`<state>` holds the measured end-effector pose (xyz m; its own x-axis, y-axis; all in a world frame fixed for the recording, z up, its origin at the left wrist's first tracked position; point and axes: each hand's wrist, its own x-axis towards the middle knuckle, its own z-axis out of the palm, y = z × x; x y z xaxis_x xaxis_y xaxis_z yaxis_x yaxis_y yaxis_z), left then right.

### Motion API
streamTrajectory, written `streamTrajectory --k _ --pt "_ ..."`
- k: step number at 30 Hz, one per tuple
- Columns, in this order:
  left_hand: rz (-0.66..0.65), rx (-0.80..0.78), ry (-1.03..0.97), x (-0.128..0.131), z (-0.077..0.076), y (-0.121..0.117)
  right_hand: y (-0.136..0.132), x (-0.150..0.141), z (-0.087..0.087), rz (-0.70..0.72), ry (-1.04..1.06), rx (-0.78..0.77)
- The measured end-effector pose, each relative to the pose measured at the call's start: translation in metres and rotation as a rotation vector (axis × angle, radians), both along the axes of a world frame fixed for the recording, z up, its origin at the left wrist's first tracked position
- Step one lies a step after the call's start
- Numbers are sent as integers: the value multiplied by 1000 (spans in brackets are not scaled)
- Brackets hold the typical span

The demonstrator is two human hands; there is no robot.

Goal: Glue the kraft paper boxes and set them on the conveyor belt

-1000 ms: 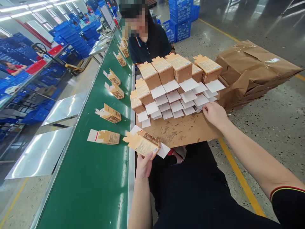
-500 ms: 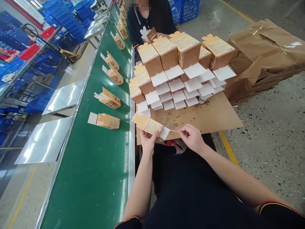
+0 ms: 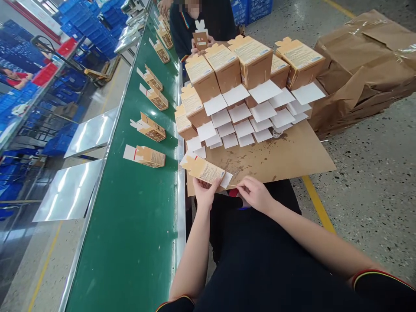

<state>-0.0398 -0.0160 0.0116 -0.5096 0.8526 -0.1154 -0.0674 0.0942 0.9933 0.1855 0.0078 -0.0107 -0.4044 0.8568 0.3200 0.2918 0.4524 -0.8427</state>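
My left hand [image 3: 205,192] grips a small brown carton [image 3: 204,170] from below, its white flap open toward the right. My right hand [image 3: 255,193] is pinched on a thin flat piece [image 3: 231,186] at that open flap end; what the piece is I cannot make out. Both hands are over the near edge of a brown cardboard sheet [image 3: 286,151]. Behind them on the sheet stands a stepped stack of open brown cartons [image 3: 240,73] with white flaps hanging forward.
A green conveyor belt [image 3: 136,225] runs along the left, carrying several brown cartons [image 3: 145,156] in a line. A person in a dark shirt [image 3: 208,21] sits beyond the stack holding a carton. Brown paper-wrapped bundles [image 3: 364,65] lie on the floor at right. Blue crates fill the far left.
My right hand left the foot of the carton stack and came back to the flap of the carton in my left hand. The carton moved slightly toward the sheet.
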Motion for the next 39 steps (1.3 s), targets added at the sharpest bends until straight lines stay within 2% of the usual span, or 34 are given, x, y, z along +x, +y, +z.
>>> streamTrajectory --k 4,10,17,21,24,26,27,30,32,35,37,39 --pt "32 4 126 11 0 -5 1 25 10 -185 82 -98" --pt "99 -115 304 28 -16 -16 -4 55 12 -358 151 -111" --pt "82 -233 424 32 -26 -18 -16 55 13 -319 149 -152" --pt "62 -207 478 38 -28 -12 -15 50 13 -261 179 -119" --pt "66 -162 496 34 -24 -11 -13 50 13 -259 203 -92" --pt "124 -117 483 15 -17 -13 -10 55 13 -286 208 -75" --pt "200 -94 472 -1 -11 -16 -9 59 13 -307 205 -66" --pt "522 -40 434 -68 7 -31 -2 74 13 -374 175 -56" --pt "645 -31 422 -116 16 -48 4 83 11 -397 157 -69" --pt "684 -201 426 -168 18 -76 15 90 8 -417 143 -75" --pt "665 -304 441 -183 12 -93 22 93 6 -430 132 -70" --pt "704 -272 535 -183 5 -105 26 99 6 -448 124 -71"
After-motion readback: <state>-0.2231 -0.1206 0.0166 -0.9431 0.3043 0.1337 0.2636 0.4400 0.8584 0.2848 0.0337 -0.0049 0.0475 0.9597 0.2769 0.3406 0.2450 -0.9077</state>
